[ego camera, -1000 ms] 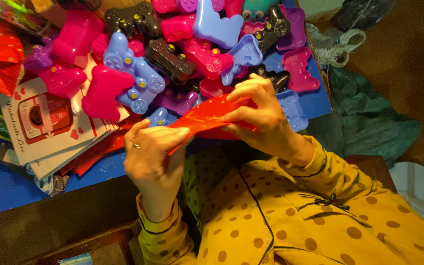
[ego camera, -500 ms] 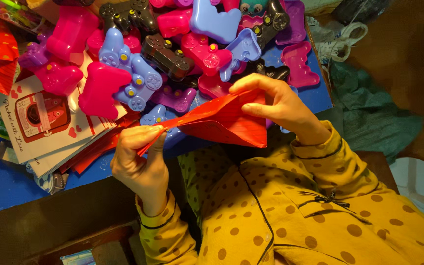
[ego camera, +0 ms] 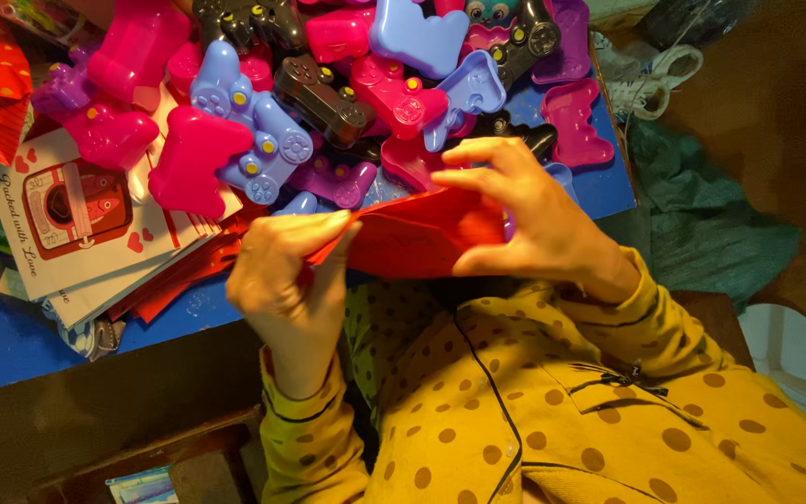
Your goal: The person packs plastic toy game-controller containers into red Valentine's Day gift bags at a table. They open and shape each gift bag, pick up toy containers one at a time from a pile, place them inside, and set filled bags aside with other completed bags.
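Red paper sheet [ego camera: 412, 238], held over the blue table's [ego camera: 11, 327] near edge, long axis running between my hands: left hand [ego camera: 286, 275] pinches one end, right hand [ego camera: 524, 219] clamps the other, equally near.

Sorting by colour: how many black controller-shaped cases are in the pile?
4 visible: top centre, middle of pile, top right, and one just above the right hand. More may be buried.
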